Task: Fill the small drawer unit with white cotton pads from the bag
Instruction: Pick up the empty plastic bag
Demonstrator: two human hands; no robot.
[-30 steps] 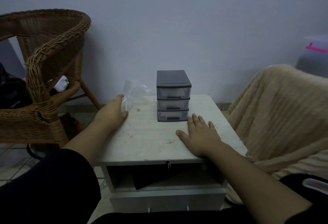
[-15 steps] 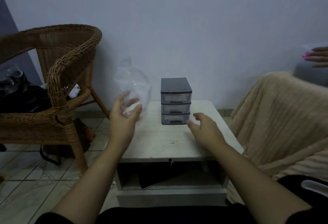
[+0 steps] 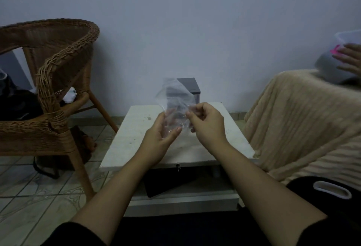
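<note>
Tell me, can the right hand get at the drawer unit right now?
Probably not at once. The right hand pinches the clear bag, held with the left hand in front of the drawer unit on the table. If it let go, nothing else seems to block it.

Counter [image 3: 136, 144]: directly before me, near the wall.
Drawer unit [image 3: 192, 87]: on the counter, at the middle of its far edge.
Bag [image 3: 173, 97]: above the counter, in front of the drawer unit and partly covering it. My left grip [image 3: 158, 136] holds its near left side and my right grip [image 3: 207, 122] its right edge.
Wicker chair [image 3: 58, 66]: on the floor, left of the counter.
Blanket [image 3: 302, 119]: draped over a seat, right of the counter.
Container [image 3: 328, 66]: behind the blanket at far right, with another person's hand [image 3: 349, 60] on it.
Shelf [image 3: 195, 189]: under the counter top.
</note>
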